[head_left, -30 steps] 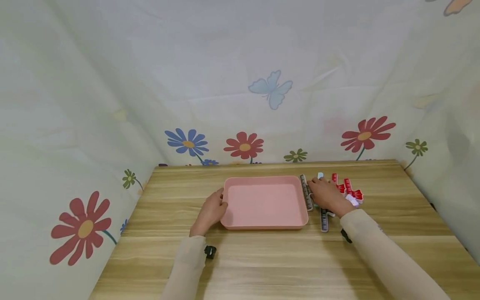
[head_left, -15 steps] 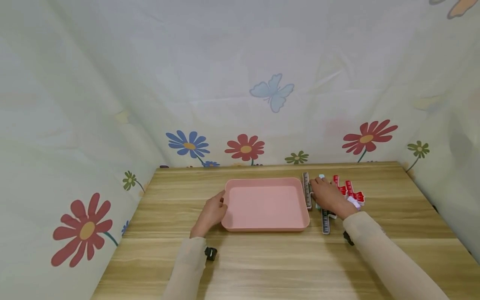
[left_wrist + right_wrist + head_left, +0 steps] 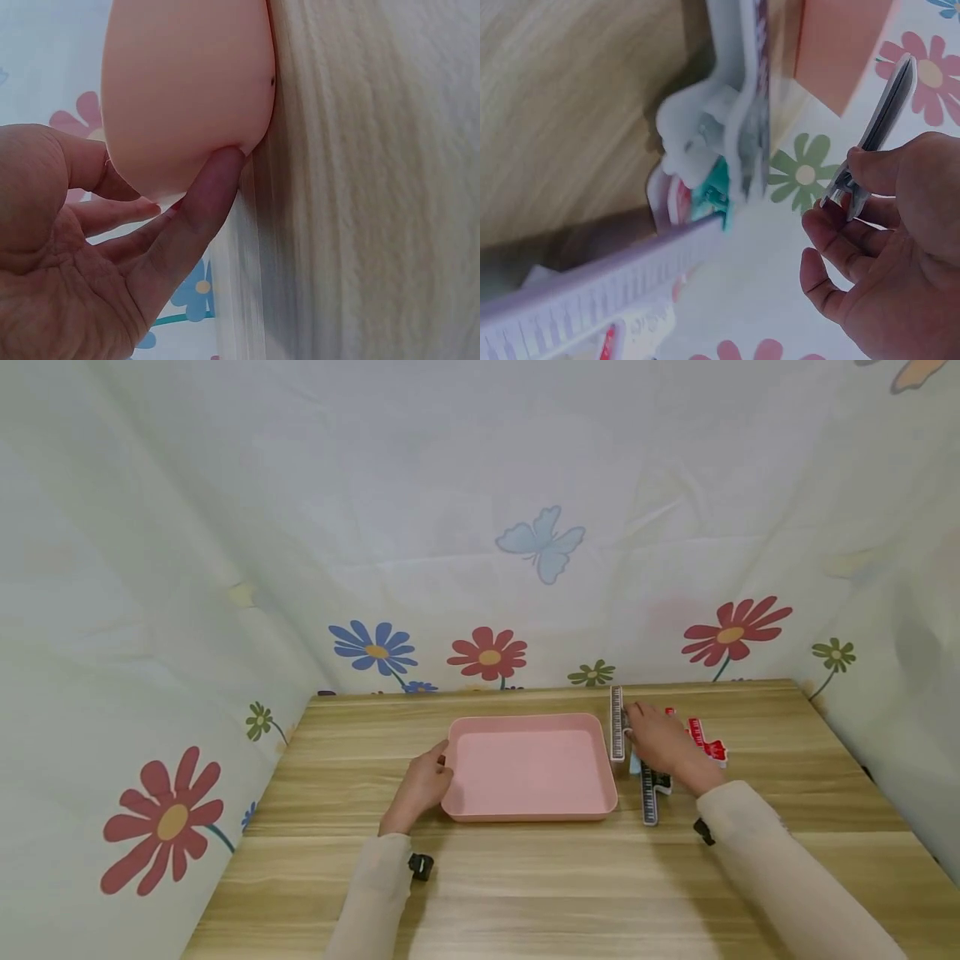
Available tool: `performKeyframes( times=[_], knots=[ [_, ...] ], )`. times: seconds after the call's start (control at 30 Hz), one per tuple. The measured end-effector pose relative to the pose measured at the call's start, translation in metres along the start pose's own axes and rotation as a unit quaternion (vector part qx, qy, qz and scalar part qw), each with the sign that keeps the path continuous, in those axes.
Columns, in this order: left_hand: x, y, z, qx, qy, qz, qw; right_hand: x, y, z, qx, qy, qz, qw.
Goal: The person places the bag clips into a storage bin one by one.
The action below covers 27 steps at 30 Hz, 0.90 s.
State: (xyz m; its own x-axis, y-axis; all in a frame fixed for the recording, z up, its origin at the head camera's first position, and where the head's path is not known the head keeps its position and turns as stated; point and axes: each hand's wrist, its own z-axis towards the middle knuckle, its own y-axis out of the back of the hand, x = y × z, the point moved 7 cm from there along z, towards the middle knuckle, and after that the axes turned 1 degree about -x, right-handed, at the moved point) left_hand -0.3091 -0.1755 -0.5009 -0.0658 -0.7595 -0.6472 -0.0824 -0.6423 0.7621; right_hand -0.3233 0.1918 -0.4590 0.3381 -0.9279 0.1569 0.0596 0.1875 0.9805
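Note:
My left hand (image 3: 416, 787) holds the left side of a shallow pink tray (image 3: 528, 768). In the left wrist view the thumb (image 3: 216, 187) presses on its outer wall, with the other fingers on the far side. Just right of the tray, my right hand (image 3: 663, 745) pinches a dark clip with a piano-key pattern (image 3: 617, 727). The right wrist view shows this clip (image 3: 889, 105) edge-on between thumb and fingers, raised clear of the other clips.
Beneath and beside the right hand lie a black keyboard clip (image 3: 649, 797), a light blue clip (image 3: 635, 764) and red clips (image 3: 708, 747). A lilac clip (image 3: 615, 277) shows in the right wrist view. A flower-printed curtain (image 3: 375, 568) stands behind the wooden table (image 3: 525, 885).
My right hand has lifted the dark piano-key clip from beside the tray, and it now appears farther back toward the table's far edge. The left hand and tray stay in place.

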Motion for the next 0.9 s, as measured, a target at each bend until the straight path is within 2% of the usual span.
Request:
performKeyframes(
  times=[0.37, 0.63, 0.9],
  knots=[
    [0.001, 0.002, -0.002, -0.006, 0.001, 0.000, 1.0000, 0.004, 0.014, -0.004, -0.016, 0.003, 0.017, 1.000],
    [0.005, 0.003, -0.003, 0.000, 0.028, -0.031, 0.9991, 0.023, 0.023, -0.008, -0.028, 0.020, 0.007, 0.999],
    [0.004, 0.001, -0.003, 0.007, 0.038, -0.077, 0.9963, 0.042, 0.028, -0.009, -0.042, 0.047, -0.003, 0.998]
  ],
)
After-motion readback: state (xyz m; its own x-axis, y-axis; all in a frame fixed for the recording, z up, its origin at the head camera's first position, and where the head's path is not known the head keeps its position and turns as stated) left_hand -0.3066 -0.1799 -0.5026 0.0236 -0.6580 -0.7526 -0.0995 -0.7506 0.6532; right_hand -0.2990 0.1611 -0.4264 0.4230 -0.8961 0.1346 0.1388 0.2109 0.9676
